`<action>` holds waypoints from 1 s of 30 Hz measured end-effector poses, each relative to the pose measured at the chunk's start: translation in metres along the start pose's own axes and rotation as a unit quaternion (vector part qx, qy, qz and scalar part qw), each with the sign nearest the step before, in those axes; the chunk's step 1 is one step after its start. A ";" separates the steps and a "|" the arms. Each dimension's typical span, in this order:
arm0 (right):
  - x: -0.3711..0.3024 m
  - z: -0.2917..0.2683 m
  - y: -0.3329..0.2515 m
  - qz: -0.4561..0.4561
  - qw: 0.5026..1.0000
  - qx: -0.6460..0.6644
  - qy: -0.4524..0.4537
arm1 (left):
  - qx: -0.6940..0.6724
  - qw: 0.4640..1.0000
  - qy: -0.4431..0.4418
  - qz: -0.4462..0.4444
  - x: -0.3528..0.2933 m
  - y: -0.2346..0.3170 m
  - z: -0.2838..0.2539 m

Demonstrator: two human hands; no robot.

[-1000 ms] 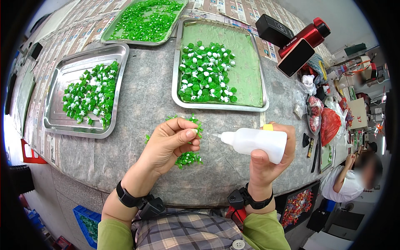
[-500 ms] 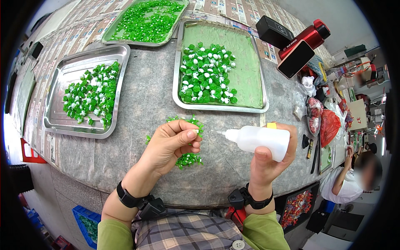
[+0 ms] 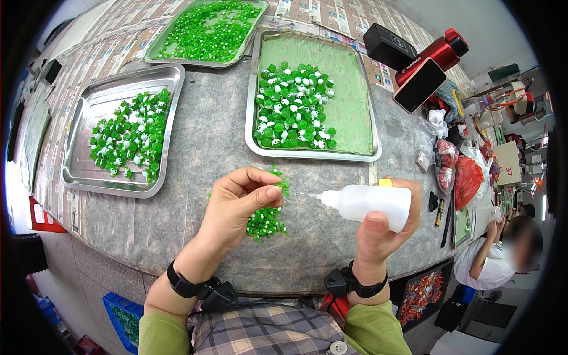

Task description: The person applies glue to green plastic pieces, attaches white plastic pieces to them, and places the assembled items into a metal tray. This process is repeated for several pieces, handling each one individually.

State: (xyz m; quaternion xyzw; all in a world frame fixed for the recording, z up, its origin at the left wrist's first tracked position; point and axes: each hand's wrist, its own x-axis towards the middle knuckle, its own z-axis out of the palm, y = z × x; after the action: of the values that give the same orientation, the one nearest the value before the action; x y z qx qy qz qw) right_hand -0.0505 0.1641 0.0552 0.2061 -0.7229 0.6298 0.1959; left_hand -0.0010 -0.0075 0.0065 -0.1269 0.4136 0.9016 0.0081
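My right hand grips a white squeeze bottle held on its side, its thin clear needle tip pointing left. The tip stops a short way from my left hand, whose thumb and forefinger are pinched together. Whatever lies between those fingertips is too hidden to name. Beneath and beside the left hand, a small pile of green plastic pieces lies on the grey table covering. Beyond it, a metal tray lined with green cloth holds many green-and-white pieces, some marked like eyes.
At the left stands another metal tray of green-and-white pieces. Small green pieces fill a tray at the back. A phone leans by a red flask and black box. A person sits at the right.
The bottle has dipped slightly in my right hand. A small white piece seen at my left fingertips before no longer shows, and the left fingers have shifted a little.
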 end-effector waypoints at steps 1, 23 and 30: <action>-0.001 0.002 -0.001 0.025 0.999 -0.019 0.002 | 0.006 1.000 0.008 0.004 0.000 0.001 0.000; 0.046 -0.068 0.054 0.130 0.989 0.048 0.057 | 0.003 0.999 0.033 0.025 -0.001 0.000 0.002; 0.032 -0.119 0.123 0.224 0.974 -0.012 0.036 | 0.005 0.999 0.040 0.020 0.000 0.000 0.003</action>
State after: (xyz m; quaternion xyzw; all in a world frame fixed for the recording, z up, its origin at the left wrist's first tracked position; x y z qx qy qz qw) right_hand -0.1415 0.2953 -0.0143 0.0141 -0.7510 0.6555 0.0783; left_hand -0.0017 -0.0048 0.0083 -0.1544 0.4202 0.8938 -0.0255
